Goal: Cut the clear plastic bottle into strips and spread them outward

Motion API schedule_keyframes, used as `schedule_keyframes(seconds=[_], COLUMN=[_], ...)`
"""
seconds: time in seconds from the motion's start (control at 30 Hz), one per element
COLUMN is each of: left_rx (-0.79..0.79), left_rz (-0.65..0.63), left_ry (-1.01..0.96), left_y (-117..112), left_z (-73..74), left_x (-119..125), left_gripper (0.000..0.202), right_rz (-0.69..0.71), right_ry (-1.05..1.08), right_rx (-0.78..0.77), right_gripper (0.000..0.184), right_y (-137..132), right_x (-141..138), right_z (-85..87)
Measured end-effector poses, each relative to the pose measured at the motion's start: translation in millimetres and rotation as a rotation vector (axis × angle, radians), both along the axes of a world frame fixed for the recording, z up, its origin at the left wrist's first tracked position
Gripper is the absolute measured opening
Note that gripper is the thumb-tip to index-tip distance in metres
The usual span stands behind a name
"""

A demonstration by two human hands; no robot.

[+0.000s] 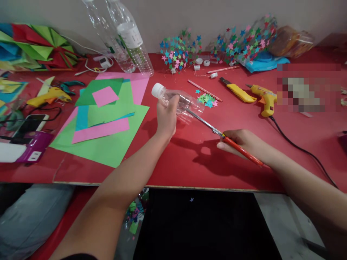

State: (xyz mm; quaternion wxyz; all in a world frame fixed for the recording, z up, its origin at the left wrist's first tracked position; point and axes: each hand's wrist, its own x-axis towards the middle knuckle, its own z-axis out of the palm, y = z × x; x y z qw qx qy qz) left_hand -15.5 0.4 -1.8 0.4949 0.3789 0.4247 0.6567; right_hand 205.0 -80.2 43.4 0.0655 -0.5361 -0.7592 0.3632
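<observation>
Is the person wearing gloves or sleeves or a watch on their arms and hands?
No gloves, rings or watch show. The left hand and right hand are bare, and both forearms are bare too. A strip of dark fabric at the picture's bottom edge may be a sleeve.

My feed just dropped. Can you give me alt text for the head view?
The left hand grips a clear plastic bottle on its side above a red table, while the right hand holds orange-handled scissors with the blades at the bottle's body. Coloured paper sheets lie to the left; a yellow glue gun to the right.
</observation>
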Motion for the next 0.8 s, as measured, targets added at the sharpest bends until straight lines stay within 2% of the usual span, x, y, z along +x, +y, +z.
schedule_keyframes(seconds=[0.1,0.47,0.6,0.8], left_rx=[0.08,0.127,0.177,0.253], left_rz=[0.026,0.053,0.027,-0.03], left_ry=[0.039,0.067,0.071,0.071], left_y=[-3.4,2.0,5.4,1.3], left_z=[-0.4,-6.7,-9.6,-6.8], left_x=[1.8,-0.7,-1.9,1.8], left_gripper=[0.021,0.024,0.027,0.02], right_rz=[0.022,-0.067,-0.021,0.009], right_ry=[0.0,0.062,0.064,0.037], right_rx=[0.007,-0.076,-0.052,-0.034], right_gripper=[0.05,0.051,0.05,0.046], right_y=[-0.7,-1.9,-2.0,-3.5], right_x=[0.2,-3.9,-2.1,-1.4], right_z=[-1.3,-0.9,-1.2,-0.1])
